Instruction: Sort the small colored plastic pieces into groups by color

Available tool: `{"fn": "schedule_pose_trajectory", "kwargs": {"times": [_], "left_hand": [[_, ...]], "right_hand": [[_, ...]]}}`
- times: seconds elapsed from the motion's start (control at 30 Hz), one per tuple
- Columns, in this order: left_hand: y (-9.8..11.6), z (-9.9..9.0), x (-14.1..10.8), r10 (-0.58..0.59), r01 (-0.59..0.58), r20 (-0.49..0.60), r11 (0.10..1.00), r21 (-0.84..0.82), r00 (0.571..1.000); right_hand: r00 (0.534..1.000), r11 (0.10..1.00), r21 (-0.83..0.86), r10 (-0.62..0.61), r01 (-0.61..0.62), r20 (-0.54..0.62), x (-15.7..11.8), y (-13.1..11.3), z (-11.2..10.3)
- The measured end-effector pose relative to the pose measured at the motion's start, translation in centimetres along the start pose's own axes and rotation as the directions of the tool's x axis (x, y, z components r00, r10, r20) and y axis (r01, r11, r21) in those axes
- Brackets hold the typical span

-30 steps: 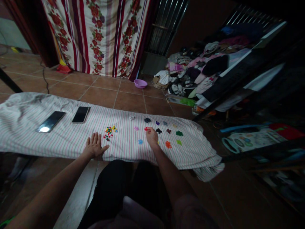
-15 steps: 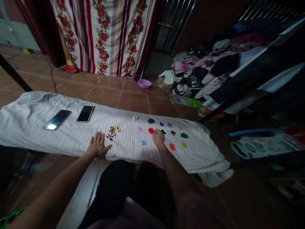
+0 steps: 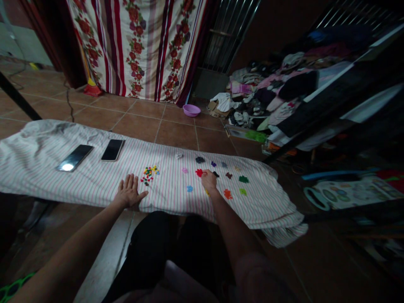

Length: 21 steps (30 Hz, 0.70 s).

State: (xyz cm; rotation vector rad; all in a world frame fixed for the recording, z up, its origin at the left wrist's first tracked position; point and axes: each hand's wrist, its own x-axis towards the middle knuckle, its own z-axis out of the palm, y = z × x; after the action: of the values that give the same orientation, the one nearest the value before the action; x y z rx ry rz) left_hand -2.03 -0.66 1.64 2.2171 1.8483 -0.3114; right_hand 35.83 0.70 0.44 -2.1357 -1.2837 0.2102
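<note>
My left hand [image 3: 128, 192] lies flat with fingers spread on the striped cloth [image 3: 170, 198], holding nothing. Just beyond it to the right is a mixed pile of small coloured pieces [image 3: 148, 173]. My right hand [image 3: 208, 181] has its fingers pressed together at the right edge of a red cluster [image 3: 198, 172]; whatever is between the fingertips is too small to make out. Around that hand sit single-colour clusters: light blue [image 3: 190, 189], pink [image 3: 184, 170], orange [image 3: 227, 194], dark green [image 3: 243, 179] and several more. A yellow one is partly hidden beneath the hand.
Two phones [image 3: 112, 150] [image 3: 75, 158] rest on the cloth at the left. Past the far edge, a purple basin [image 3: 191, 110] stands on the tiled floor. A heap of clothes [image 3: 268, 92] lies at the back right, and dark bars slant in at both sides.
</note>
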Motion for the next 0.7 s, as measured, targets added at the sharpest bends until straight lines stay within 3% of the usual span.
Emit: {"fn": "schedule_pose_trajectory", "kwargs": {"times": [0.27,0.7], "left_hand": [[-0.09,0.2,0.18,0.007,-0.007,-0.015,1.0,-0.005,1.0],[-0.18,0.16,0.31,0.011,-0.011,0.001,1.0,-0.015,1.0]], "right_hand": [[1.0,0.999,-0.034,0.022,-0.023,-0.021,-0.16,0.24,-0.33],[1.0,0.997,0.073,-0.013,0.014,-0.015,-0.31,0.74,0.4]]}}
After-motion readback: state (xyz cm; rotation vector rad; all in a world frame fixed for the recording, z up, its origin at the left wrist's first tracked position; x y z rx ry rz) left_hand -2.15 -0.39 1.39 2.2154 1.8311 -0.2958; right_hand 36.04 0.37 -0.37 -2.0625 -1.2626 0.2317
